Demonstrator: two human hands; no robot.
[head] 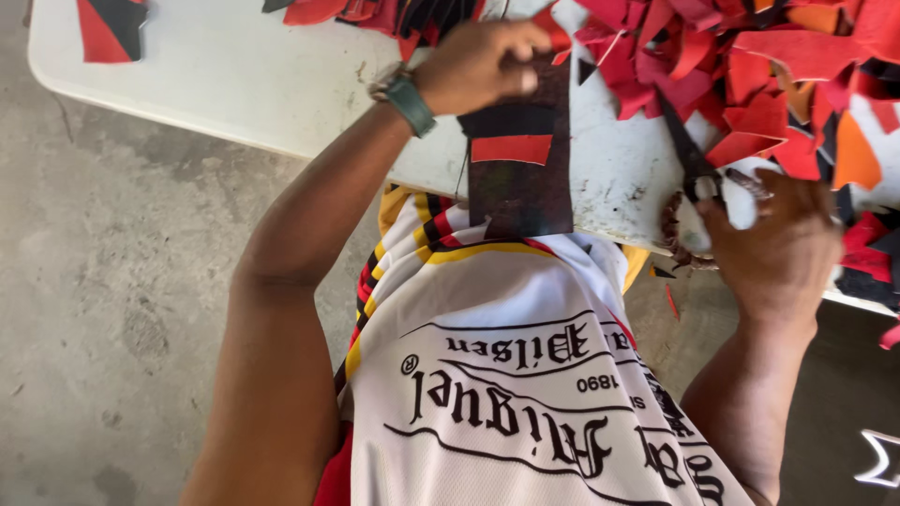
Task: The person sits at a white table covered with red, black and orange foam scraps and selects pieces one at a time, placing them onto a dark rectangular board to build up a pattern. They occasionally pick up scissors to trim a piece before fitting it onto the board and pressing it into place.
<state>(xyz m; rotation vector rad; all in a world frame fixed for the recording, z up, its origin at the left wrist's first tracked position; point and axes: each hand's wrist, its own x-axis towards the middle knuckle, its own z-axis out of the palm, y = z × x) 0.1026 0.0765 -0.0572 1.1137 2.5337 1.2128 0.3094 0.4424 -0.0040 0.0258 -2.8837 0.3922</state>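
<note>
Hands grip: left [483,66] a dark strip [520,155], right [773,248] seemingly scissors [694,164], over white table [244,80], concrete floor [103,281].

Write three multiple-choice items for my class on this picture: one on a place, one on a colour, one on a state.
1. Where do the scissors lie?
A. on the white table
B. on the floor
C. on a chair

2. What colour is the small patch on the dark strip?
A. green
B. red
C. white

3. What is the left hand doing?
A. resting flat
B. pinching the strip's top
C. hanging free

Answers: 1 A, the blades rest on the tabletop by the right hand. 2 B, it matches the red scraps. 3 B, the fingers close on the strip's upper end.
</note>
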